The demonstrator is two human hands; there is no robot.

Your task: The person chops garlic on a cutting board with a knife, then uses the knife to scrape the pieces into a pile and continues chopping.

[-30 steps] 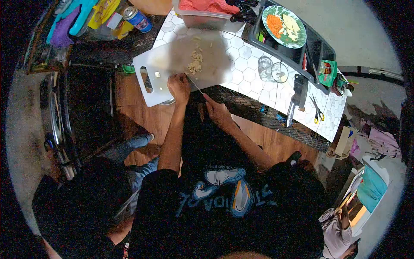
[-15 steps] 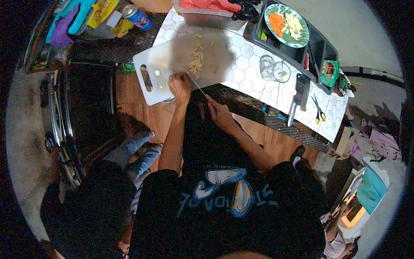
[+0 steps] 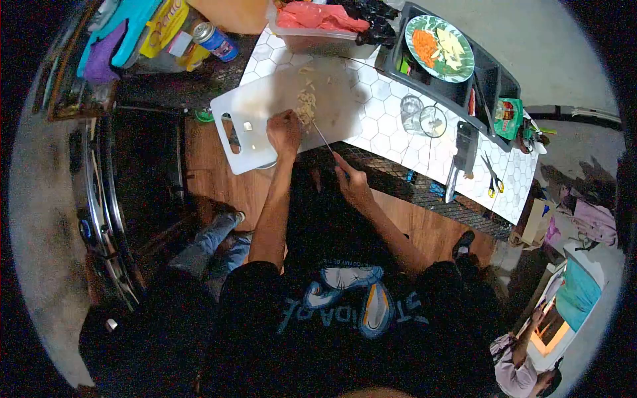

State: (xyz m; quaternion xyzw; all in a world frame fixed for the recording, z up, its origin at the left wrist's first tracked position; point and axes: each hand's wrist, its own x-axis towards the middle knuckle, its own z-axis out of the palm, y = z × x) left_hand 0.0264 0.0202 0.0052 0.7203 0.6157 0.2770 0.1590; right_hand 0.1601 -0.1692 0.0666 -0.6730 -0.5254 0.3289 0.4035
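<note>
My right hand (image 3: 353, 186) is closed around the handle of a knife (image 3: 324, 140), its blade angled over the near edge of a white cutting board (image 3: 255, 103). The blade's tip is close to a small heap of chopped pale pieces (image 3: 306, 106), which could be garlic. My left hand (image 3: 285, 136) rests on the board left of the blade. Its fingers are curled together, and whatever they may hold is hidden. Further left on the board, beside the handle slot, lies a larger whitish piece (image 3: 247, 126).
At the right are drinking glasses (image 3: 432, 122), a cleaver (image 3: 459, 159) and scissors (image 3: 492, 174). A plate (image 3: 426, 71) of cut orange and pale vegetables sits on a black rack (image 3: 492, 86). A can (image 3: 215, 42) stands at upper left. Another person's jeans (image 3: 207, 242) show at left.
The knife has shifted right, away from my left fingers and toward the chopped pieces. My left hand stays curled on the board. The whole view has shifted slightly.
</note>
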